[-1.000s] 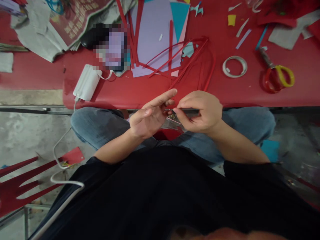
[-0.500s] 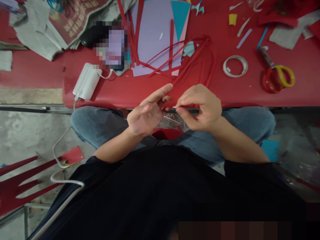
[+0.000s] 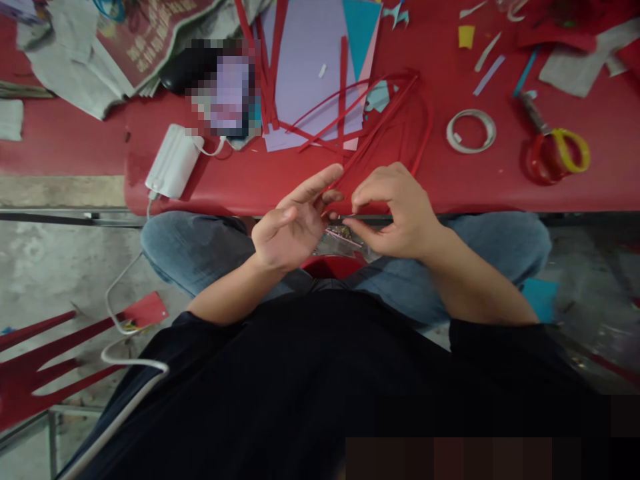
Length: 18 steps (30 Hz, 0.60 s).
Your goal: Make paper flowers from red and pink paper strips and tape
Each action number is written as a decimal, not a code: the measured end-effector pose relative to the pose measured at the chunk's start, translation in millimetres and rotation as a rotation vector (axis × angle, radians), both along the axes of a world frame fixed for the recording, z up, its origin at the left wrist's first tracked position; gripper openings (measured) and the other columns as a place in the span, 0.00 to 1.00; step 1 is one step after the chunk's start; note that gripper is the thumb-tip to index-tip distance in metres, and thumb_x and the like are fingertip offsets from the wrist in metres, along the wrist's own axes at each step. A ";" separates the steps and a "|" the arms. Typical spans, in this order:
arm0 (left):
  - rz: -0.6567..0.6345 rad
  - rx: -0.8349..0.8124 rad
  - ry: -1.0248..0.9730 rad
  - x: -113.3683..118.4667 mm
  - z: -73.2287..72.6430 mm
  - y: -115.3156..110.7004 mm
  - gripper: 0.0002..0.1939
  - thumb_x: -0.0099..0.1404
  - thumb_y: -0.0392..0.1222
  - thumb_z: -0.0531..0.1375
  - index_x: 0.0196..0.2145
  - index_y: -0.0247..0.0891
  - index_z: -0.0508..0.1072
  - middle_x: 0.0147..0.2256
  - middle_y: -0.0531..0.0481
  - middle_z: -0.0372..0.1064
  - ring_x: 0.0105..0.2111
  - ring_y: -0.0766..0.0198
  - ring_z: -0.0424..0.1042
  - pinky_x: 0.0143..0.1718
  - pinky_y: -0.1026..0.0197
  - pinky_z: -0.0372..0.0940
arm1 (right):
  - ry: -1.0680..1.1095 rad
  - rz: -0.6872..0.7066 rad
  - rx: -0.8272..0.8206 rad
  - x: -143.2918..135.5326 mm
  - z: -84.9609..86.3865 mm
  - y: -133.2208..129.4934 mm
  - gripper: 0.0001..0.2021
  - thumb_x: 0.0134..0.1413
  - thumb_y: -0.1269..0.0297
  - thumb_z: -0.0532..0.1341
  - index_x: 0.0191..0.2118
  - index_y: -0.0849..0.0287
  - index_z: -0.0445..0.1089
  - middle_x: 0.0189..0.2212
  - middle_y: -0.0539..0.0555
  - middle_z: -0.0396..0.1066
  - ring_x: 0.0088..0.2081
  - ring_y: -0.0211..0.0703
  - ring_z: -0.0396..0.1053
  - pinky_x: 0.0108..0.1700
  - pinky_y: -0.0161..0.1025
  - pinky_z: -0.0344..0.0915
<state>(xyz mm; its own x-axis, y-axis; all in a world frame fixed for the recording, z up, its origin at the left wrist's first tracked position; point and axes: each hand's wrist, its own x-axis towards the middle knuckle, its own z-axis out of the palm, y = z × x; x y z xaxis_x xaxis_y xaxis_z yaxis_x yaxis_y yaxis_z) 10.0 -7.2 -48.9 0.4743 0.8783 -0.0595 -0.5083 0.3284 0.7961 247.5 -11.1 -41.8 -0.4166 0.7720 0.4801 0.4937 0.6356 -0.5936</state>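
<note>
My left hand point(image 3: 293, 227) is turned palm up over the table's front edge, forefinger stretched out and thumb apart, the other fingers loosely curled. Facing it is my right hand point(image 3: 397, 210), with a gap between thumb and forefinger tips. A tiny pale sliver point(image 3: 346, 215) shows between the two hands; its kind and what bears it are too small to tell. Just beyond the fingers lie long red paper strips point(image 3: 370, 137), reaching over lilac sheets point(image 3: 313, 73).
The red table point(image 3: 500, 187) also carries a tape roll point(image 3: 471, 131), scissors point(image 3: 557, 150) with red and yellow handles, a white power bank point(image 3: 174, 162) on a cable, and newspaper point(image 3: 77, 60) at the left. A red chair point(image 3: 55, 360) stands lower left.
My right thumb and forefinger, earlier pinched on a small pale bit, have parted. My left hand has shifted very slightly left.
</note>
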 end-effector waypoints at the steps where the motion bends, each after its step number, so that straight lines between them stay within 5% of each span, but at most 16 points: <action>1: 0.002 -0.005 0.007 0.1 -0.4 0.1 0.38 0.63 0.69 0.67 0.65 0.48 0.82 0.72 0.48 0.73 0.67 0.43 0.74 0.60 0.47 0.78 | -0.002 0.014 0.018 0.2 1.4 0.4 0.15 0.62 0.60 0.71 0.51 0.46 0.70 0.40 0.49 0.82 0.41 0.53 0.78 0.49 0.57 0.67; 11: 0.022 0.020 -0.029 1.0 -9.7 1.6 0.41 0.64 0.71 0.65 0.67 0.45 0.80 0.72 0.41 0.72 0.72 0.35 0.71 0.62 0.41 0.75 | 0.029 0.025 -0.093 -7.0 -3.2 1.3 0.04 0.67 0.62 0.66 0.42 0.51 0.71 0.35 0.49 0.79 0.35 0.45 0.75 0.44 0.46 0.68; 18: 0.020 0.016 -0.010 0.6 -7.9 1.7 0.40 0.64 0.71 0.63 0.66 0.48 0.79 0.73 0.44 0.72 0.70 0.38 0.72 0.61 0.41 0.75 | 0.090 0.077 -0.119 -5.5 -7.9 0.1 0.09 0.62 0.70 0.63 0.45 0.49 0.67 0.39 0.49 0.76 0.40 0.44 0.76 0.42 0.42 0.72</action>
<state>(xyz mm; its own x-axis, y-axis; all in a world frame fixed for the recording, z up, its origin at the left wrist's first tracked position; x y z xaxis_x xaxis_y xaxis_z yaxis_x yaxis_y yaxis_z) 10.6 -5.5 -56.9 0.4575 0.8883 -0.0408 -0.5228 0.3058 0.7957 242.0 -11.0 -49.6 -0.4360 0.7931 0.4253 0.3873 0.5920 -0.7068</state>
